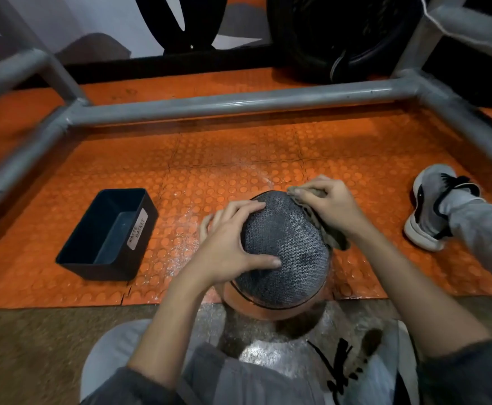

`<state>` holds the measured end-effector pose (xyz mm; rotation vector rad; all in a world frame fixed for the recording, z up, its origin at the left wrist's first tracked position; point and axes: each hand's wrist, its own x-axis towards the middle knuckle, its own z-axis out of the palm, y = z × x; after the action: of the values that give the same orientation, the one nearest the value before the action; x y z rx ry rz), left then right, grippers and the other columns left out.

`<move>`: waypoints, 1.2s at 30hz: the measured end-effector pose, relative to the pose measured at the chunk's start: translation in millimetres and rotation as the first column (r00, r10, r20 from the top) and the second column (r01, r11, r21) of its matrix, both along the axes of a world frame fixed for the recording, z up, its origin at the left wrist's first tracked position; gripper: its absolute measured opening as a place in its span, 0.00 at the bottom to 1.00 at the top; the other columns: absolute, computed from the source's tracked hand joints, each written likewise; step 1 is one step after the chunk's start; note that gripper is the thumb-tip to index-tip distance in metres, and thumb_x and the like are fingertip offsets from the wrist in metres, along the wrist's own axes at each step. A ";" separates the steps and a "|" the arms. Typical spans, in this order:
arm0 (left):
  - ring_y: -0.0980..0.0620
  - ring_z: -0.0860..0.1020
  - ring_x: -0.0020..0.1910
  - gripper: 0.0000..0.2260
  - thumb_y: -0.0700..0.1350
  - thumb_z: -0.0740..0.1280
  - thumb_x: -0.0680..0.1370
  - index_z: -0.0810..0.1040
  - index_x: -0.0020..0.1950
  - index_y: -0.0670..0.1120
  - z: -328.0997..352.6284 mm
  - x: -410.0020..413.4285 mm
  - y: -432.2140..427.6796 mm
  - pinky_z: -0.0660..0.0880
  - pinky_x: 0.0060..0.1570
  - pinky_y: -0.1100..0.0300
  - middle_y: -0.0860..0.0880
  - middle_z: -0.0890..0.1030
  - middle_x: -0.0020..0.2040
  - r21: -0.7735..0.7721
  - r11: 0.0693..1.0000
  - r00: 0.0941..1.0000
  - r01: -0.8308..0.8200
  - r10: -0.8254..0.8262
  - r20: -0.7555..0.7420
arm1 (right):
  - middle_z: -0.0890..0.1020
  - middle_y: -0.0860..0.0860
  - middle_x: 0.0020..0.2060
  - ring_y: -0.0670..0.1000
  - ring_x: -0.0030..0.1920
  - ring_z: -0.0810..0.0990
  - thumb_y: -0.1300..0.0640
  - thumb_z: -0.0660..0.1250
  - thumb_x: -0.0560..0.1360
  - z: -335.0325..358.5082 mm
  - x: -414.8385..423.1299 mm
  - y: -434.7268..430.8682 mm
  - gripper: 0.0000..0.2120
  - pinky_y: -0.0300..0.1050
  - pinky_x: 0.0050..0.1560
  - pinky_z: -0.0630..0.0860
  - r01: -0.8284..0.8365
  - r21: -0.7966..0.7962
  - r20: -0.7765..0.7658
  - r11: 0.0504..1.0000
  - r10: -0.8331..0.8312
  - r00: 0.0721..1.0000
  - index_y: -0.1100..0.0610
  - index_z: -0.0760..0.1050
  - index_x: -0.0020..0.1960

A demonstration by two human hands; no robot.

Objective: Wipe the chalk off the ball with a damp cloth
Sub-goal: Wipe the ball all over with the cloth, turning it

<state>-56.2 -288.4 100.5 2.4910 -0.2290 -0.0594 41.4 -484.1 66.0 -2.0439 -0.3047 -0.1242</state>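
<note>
Your left hand (233, 247), right of the black rectangular plastic bin (93, 266), has its fingers spread wide and curved over the left flank of the dark grey, pebble-textured ball (285, 258). The ball sits between your legs at the near edge of the orange studded floor mat (239, 153). Your right hand (329, 206) bunches the crumpled olive-brown cloth (335, 241) against the ball's far right shoulder. Farther right lies your grey-and-white shoe (427, 211). From its size and rubbery skin, the ball is probably heavy and firm. Its grain should give grip yet trap chalk, and once damp it may turn slick, so brace it low on the flanks.
</note>
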 end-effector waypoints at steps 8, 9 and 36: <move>0.64 0.51 0.69 0.51 0.69 0.74 0.56 0.55 0.73 0.60 -13.9 10.3 -11.6 0.47 0.73 0.49 0.66 0.55 0.65 -0.083 0.997 0.999 0.005 -0.009 -0.040 | 0.78 0.45 0.42 0.52 0.46 0.75 0.48 0.68 0.73 17.0 -23.4 19.4 0.08 0.51 0.51 0.71 0.075 -0.235 0.189 0.969 -0.030 0.982 0.51 0.83 0.44; 0.63 0.51 0.70 0.50 0.66 0.76 0.59 0.55 0.74 0.58 -13.3 10.6 -14.0 0.47 0.73 0.49 0.64 0.55 0.67 -0.072 0.997 0.999 -0.002 -0.001 -0.040 | 0.78 0.45 0.42 0.51 0.45 0.72 0.49 0.66 0.74 25.0 -33.6 30.6 0.08 0.50 0.48 0.69 0.044 -0.322 0.281 0.946 0.051 0.958 0.51 0.83 0.44; 0.61 0.49 0.71 0.50 0.63 0.75 0.61 0.53 0.75 0.55 -16.8 3.7 -24.2 0.46 0.73 0.48 0.59 0.54 0.73 -0.056 0.998 1.000 -0.030 0.029 -0.012 | 0.79 0.48 0.40 0.53 0.46 0.78 0.54 0.70 0.73 14.2 -20.4 9.0 0.06 0.50 0.49 0.73 0.185 -0.143 0.100 0.972 -0.172 0.980 0.55 0.84 0.43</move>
<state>-52.5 -312.6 83.7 2.4373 -0.1870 -0.0539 21.1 -475.1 80.1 -2.2196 -0.1879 -0.3104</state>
